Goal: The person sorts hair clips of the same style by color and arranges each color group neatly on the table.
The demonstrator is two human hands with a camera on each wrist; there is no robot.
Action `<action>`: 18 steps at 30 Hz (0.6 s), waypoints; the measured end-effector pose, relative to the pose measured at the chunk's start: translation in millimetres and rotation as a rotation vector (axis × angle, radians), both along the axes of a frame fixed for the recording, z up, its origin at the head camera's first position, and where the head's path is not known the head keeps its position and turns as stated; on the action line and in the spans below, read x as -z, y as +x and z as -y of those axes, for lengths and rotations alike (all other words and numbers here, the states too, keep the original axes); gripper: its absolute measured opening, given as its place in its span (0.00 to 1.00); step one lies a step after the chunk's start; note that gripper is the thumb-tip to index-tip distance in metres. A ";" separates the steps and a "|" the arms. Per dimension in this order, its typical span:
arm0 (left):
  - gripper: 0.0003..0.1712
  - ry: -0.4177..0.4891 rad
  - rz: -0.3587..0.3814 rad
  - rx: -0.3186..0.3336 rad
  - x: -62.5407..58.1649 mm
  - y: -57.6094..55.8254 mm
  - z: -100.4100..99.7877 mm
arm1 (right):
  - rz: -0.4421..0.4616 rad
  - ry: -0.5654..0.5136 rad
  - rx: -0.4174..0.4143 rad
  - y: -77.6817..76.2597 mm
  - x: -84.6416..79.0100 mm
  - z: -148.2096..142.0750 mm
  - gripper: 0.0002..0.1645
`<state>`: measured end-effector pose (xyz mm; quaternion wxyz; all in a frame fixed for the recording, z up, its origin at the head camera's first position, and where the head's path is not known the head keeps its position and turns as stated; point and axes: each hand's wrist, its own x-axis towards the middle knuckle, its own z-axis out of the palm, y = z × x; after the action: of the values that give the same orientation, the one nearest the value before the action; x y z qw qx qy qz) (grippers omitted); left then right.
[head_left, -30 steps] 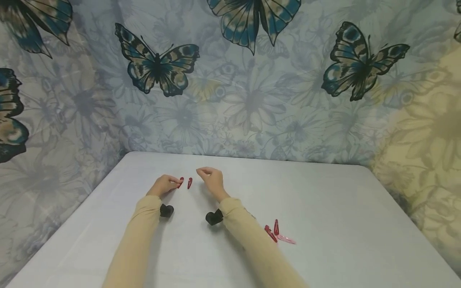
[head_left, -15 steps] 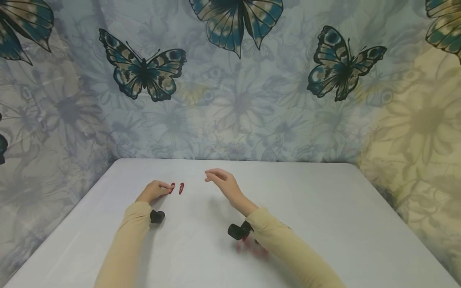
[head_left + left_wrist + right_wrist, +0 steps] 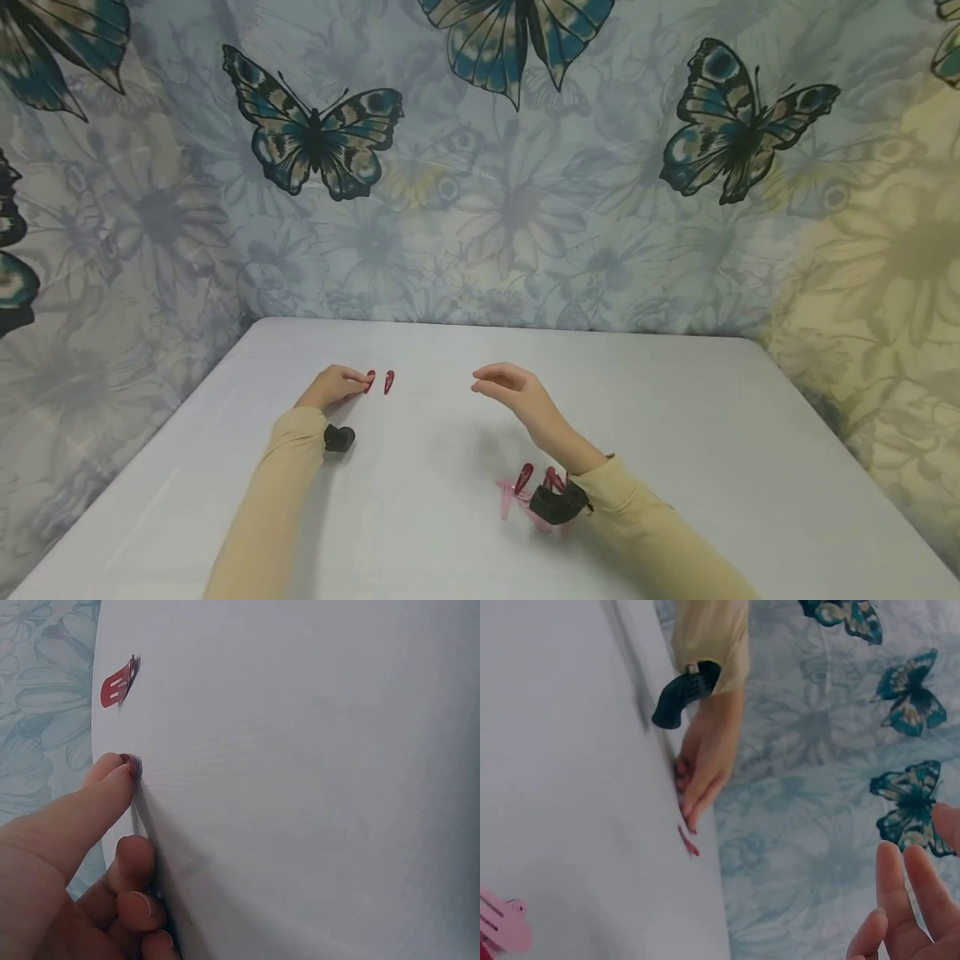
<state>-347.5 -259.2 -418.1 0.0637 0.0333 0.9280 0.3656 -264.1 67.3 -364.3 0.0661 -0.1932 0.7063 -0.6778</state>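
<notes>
Between thumb and forefinger, my left hand (image 3: 333, 386) pinches a small red snap hair clip (image 3: 136, 766) at the far left of the table; the fingertips hide most of it. Just to its right lies a second red hair clip (image 3: 389, 382), flat on the white surface. My right hand (image 3: 525, 400) is raised over the table, holding nothing, with thumb and fingers apart. Below its wrist is a loose group of clips: a red clip (image 3: 523, 478) and a pink clip (image 3: 506, 500) show, others are partly covered by the wrist camera.
Both sleeved wrists carry a black camera, on the left (image 3: 340, 438) and right (image 3: 558, 502). The white table (image 3: 675, 433) ends at the back against a butterfly-patterned cloth (image 3: 517, 208).
My right hand has moved right, away from the two red clips, and its thumb and fingers have spread apart. The left hand keeps its pinch on the red hair clip.
</notes>
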 end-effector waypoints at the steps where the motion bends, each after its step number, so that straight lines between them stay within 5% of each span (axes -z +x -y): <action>1: 0.14 -0.003 0.001 0.003 0.9 0.1 0.2 | 0.007 0.003 -0.002 2.0 1.2 -2.9 0.19; 13: 0.15 -0.013 -0.001 -0.008 0.6 0.1 2.5 | 0.035 0.157 0.086 22.6 15.4 -40.1 0.19; 18: 0.15 -0.003 -0.015 -0.003 6.3 -8.2 1.7 | 0.053 0.234 0.131 27.8 22.9 -53.9 0.21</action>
<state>-355.8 -260.9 -424.4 0.0564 0.0345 0.9290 0.3641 -236.3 121.2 -387.2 0.0626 -0.1197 0.7897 -0.5984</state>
